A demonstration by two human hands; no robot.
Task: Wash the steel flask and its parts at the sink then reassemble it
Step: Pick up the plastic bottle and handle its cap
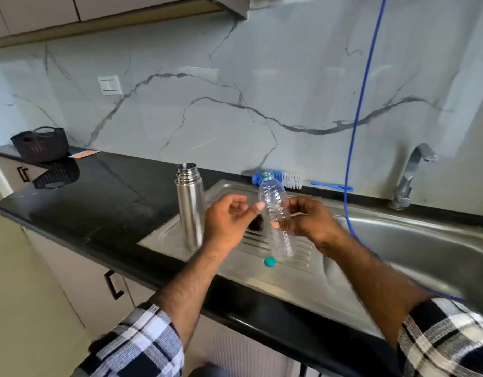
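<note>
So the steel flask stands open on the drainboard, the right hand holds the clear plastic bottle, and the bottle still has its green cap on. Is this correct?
Not quite: the clear plastic bottle is uncapped. Its green cap lies on the drainboard below it, as the head view shows. The rest holds: the steel flask stands open on the drainboard, and the right hand holds the bottle.

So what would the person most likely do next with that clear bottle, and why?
Probably tip the plastic bottle, which the right hand grips, toward the steel flask. The flask stands open on the drainboard, the bottle's teal cap is already off, and a little water seems to be inside. The left hand holds nothing.
</note>
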